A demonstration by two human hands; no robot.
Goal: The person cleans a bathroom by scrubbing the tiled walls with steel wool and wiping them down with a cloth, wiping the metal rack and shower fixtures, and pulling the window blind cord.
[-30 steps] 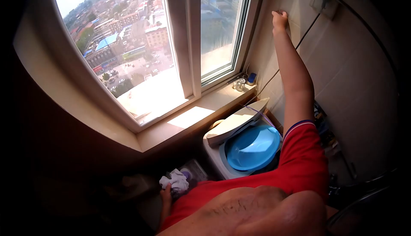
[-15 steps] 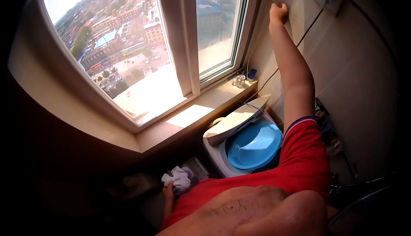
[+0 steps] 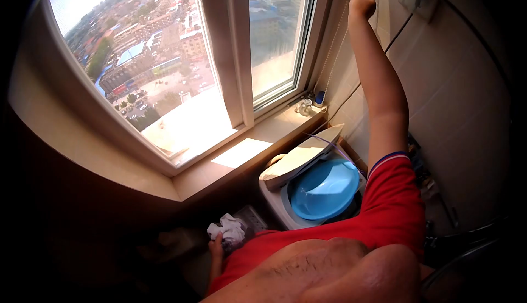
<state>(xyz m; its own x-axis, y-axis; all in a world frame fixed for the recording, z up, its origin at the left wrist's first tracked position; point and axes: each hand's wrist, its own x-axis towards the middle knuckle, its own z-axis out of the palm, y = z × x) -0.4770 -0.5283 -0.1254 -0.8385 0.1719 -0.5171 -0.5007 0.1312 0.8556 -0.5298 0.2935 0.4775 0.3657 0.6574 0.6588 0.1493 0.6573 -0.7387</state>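
Note:
My right hand (image 3: 362, 3) is raised at the upper right, beside the tiled wall, its fingers closed on a beaded blind chain (image 3: 338, 45). Strands of the chain run from near the hand down to the corner of the windowsill. At the lower left, my left hand (image 3: 217, 245) holds a crumpled white cloth (image 3: 228, 228) close to my red shirt. The fingers are partly hidden by the cloth and shadow.
A blue basin (image 3: 324, 190) sits in an open-topped white appliance, with a raised lid (image 3: 303, 159) behind it. Small glass items (image 3: 303, 107) stand on the windowsill (image 3: 192, 181) by the window (image 3: 239, 45). A dark cord (image 3: 399, 32) crosses the wall.
My right hand has moved higher, and strands of the beaded chain show more clearly below it. My left hand and the cloth stay put.

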